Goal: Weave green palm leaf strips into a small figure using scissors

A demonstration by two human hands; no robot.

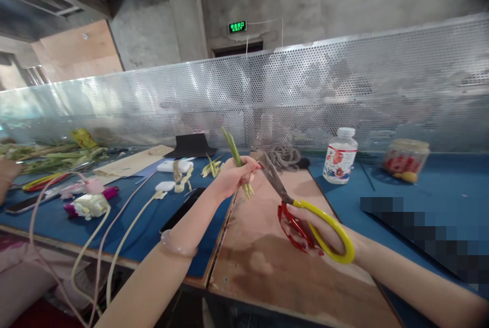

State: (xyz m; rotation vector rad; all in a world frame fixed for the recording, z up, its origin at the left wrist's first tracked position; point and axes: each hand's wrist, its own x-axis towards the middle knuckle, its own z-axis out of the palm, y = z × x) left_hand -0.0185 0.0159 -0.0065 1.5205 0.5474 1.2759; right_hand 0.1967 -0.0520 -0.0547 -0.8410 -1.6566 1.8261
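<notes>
My left hand (pixel 241 172) is closed around a small bunch of green stalks (pixel 231 145), whose pale cut ends (pixel 248 191) stick out below the fingers. A pair of scissors (pixel 328 226) with one yellow and one red handle is in my right hand (pixel 311 226), its fingers through the loops. The metal blades (pixel 274 178) point up and left, their tips close beside my left fingers. Whether the blades touch the stalks I cannot tell. Under both hands lies a bare wooden board (pixel 263 262).
A white bottle (pixel 341 157) and a lidded jar (pixel 406 157) stand at the right. Grey cord (pixel 284 157) lies behind the board. Left are a dark phone (pixel 183 211), chargers with cables (pixel 91 205), and leaf scraps (pixel 212 166). Another person's hand (pixel 8 171) is at the far left.
</notes>
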